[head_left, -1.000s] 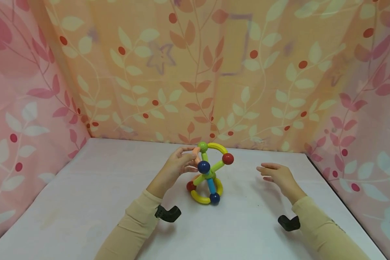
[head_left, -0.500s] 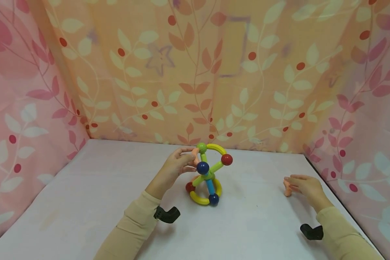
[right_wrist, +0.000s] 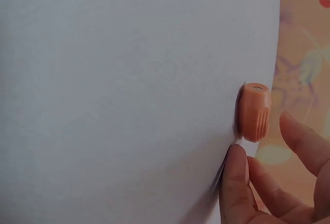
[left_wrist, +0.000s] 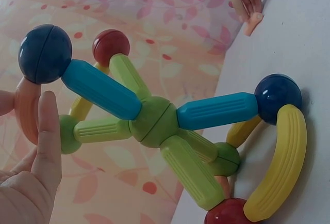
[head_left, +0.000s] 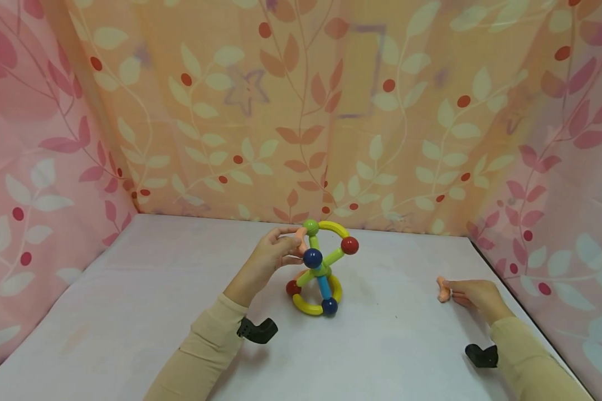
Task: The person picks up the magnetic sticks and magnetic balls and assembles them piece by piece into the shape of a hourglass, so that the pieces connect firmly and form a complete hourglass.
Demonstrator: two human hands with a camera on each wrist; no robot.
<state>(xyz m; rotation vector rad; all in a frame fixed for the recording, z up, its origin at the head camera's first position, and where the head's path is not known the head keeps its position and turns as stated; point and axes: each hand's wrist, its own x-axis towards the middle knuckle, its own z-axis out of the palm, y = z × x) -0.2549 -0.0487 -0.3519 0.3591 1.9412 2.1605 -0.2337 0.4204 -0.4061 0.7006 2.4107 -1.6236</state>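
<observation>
A ball-and-stick model (head_left: pixel 324 270) of colored magnetic rods and balls stands on the white table. In the left wrist view, green and blue rods meet at its central green ball (left_wrist: pixel 153 122). My left hand (head_left: pixel 266 259) pinches an orange curved rod (left_wrist: pixel 28 109) on the model's upper left, by a dark blue ball (left_wrist: pixel 45 53). At the right, a loose orange rod (head_left: pixel 442 289) lies on the table. My right hand (head_left: pixel 476 298) is at its right side; in the right wrist view, the thumb and fingers are spread near this rod (right_wrist: pixel 254 112), not closed round it.
The white table (head_left: pixel 145 278) is bordered by a floral cloth (head_left: pixel 251 139) at the back and sides. A black wrist device (head_left: pixel 258 331) hangs at the left sleeve, another black device (head_left: pixel 481 356) at the right sleeve.
My right hand has moved right, away from beside the model, to the loose orange rod, then shifted slightly lower beside it. My left hand and the model have stayed put.
</observation>
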